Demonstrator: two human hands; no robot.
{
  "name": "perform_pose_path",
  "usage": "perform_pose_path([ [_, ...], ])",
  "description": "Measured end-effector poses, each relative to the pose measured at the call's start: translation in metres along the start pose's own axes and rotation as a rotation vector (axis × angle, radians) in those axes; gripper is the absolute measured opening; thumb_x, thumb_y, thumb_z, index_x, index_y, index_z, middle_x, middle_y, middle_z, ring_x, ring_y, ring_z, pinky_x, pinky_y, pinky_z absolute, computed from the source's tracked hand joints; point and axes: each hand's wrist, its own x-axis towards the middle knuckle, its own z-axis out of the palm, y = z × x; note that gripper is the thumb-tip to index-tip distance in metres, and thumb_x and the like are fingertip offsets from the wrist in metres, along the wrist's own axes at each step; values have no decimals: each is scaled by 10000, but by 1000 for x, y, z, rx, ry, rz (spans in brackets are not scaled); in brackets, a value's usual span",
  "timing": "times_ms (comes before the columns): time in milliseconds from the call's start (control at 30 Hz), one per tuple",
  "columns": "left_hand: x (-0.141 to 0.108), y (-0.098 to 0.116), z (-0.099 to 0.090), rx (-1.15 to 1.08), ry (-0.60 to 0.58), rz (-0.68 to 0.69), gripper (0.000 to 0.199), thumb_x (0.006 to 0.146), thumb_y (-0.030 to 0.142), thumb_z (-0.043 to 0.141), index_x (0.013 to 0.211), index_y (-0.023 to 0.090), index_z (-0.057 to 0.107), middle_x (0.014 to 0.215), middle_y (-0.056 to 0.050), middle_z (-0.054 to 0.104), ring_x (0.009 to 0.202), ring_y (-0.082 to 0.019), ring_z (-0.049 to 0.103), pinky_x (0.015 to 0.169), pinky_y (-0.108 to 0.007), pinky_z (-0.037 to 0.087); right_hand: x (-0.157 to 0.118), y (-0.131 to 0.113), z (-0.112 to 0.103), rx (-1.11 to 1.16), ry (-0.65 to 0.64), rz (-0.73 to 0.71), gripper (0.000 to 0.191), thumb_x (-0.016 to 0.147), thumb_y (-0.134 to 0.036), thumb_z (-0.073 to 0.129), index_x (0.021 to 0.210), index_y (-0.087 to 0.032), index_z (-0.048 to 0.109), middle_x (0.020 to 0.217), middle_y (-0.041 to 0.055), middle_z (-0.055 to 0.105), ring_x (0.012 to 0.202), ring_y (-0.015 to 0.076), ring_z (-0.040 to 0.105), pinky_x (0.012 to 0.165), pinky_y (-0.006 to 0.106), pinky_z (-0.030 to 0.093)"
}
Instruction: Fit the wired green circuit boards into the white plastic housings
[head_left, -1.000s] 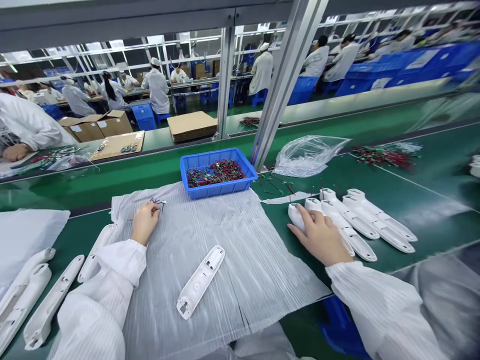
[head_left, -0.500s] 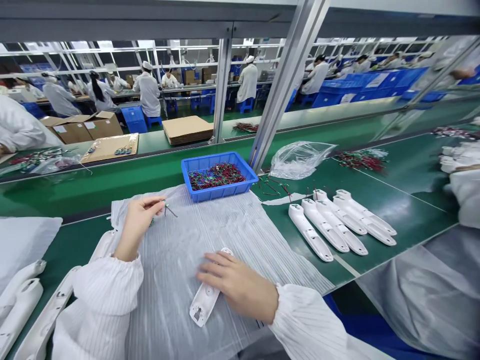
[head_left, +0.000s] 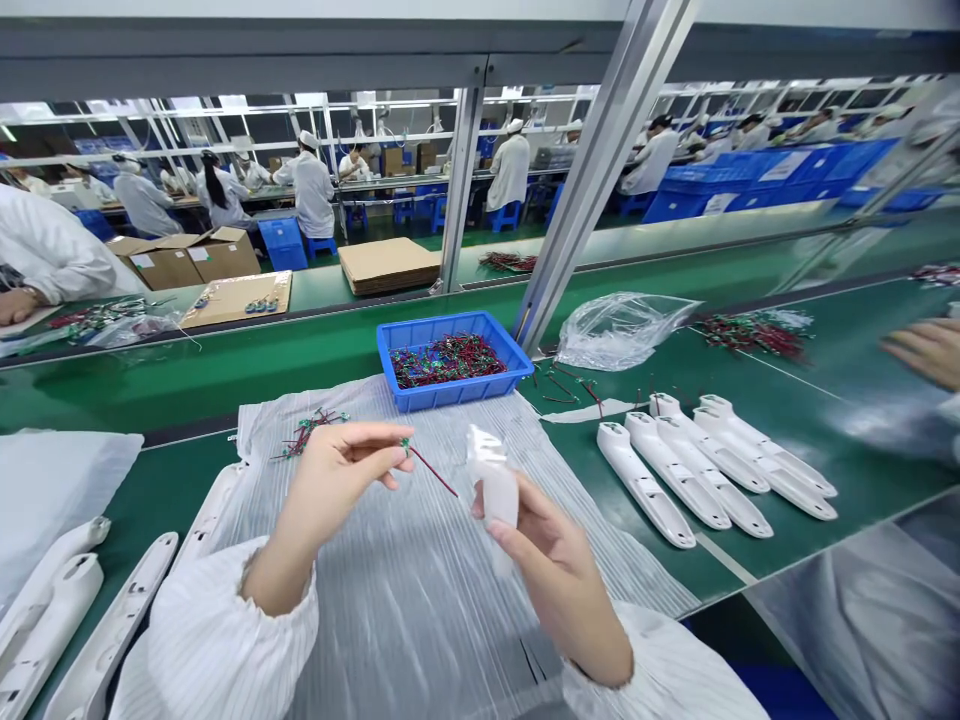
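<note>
2 hands raised above the ribbed clear film sheet [head_left: 420, 610]. L hand [head_left: 337, 485] in narrow pinch, thumb + index on a green-ended red wire lead [head_left: 431, 472], lead running R & down from fingers. R hand [head_left: 547, 565] curled round a small white plastic housing piece [head_left: 491, 490], long axis roughly upright, slight tilt, top end clear above fingers. Lead's free end points at that piece from its L side, just apart, not touching. Loose wire leads [head_left: 309, 432] lie on film behind L hand; blue plastic tray [head_left: 450, 398] holds more beyond. White housings [head_left: 679, 470] lie side by side on green belt [head_left: 825, 345] to R. Co-worker's blurred hand [head_left: 926, 350] at far R.
</note>
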Motion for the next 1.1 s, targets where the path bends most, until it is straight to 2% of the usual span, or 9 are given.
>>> perform_pose_path([
  [100,-6,4,8,-32,-41,-16,136,606,132,639,723,166,699,560,-15,661,510,-124,614,414,-178,506,-7,-5,6,224,-65,147,268,770,-388,560,974,-218,588,802,35,577,743,156,515,687,287,412],
  [167,-8,6,11,-63,-48,-25,135,598,127,648,717,165,699,553,-14,657,505,-130,619,396,-171,500,-10,-7,7,284,-90,179,258,762,-392,568,951,-219,604,777,30,581,715,149,512,658,275,405],
  [433,-9,7,14,-168,-96,-151,115,570,101,676,675,147,687,467,4,625,394,-95,569,373,-140,472,-9,-10,7,158,89,11,310,732,-366,619,1022,-262,588,786,18,570,725,163,511,712,308,403],
  [567,-10,8,13,-159,-140,-167,108,580,107,676,675,156,690,464,-1,629,367,-78,545,377,-132,463,-12,-9,10,132,61,-5,314,736,-373,615,1034,-278,591,785,20,559,723,162,507,695,298,406],
  [700,-12,10,9,-118,-154,-108,100,616,127,656,701,161,696,476,-11,635,379,-93,555,389,-151,477,-14,-5,7,99,0,-18,299,771,-365,576,1064,-307,571,805,16,540,731,154,493,683,282,406],
  [833,-20,13,13,-14,-80,90,120,639,107,642,720,179,694,494,9,635,390,-86,558,377,-136,468,-12,-10,6,96,-184,4,295,792,-341,553,1084,-298,553,803,19,517,737,146,483,666,265,406],
  [967,-33,13,23,224,147,524,87,674,121,654,712,196,671,528,36,619,426,-58,524,406,-140,443,-13,-19,16,238,-403,106,240,762,-397,574,913,-213,606,709,10,505,601,108,455,555,231,387],
  [1033,-36,12,26,322,235,726,66,693,116,649,702,182,646,538,38,606,464,-55,512,433,-152,429,-16,-23,22,349,-456,179,287,740,-431,583,864,-173,600,637,4,503,522,88,437,487,210,359],
  [1100,-37,10,26,361,262,864,71,694,97,649,713,160,624,551,35,592,488,-54,510,443,-157,417,-19,-26,27,438,-472,266,324,724,-441,593,856,-146,591,600,6,508,475,76,431,441,190,333],
])
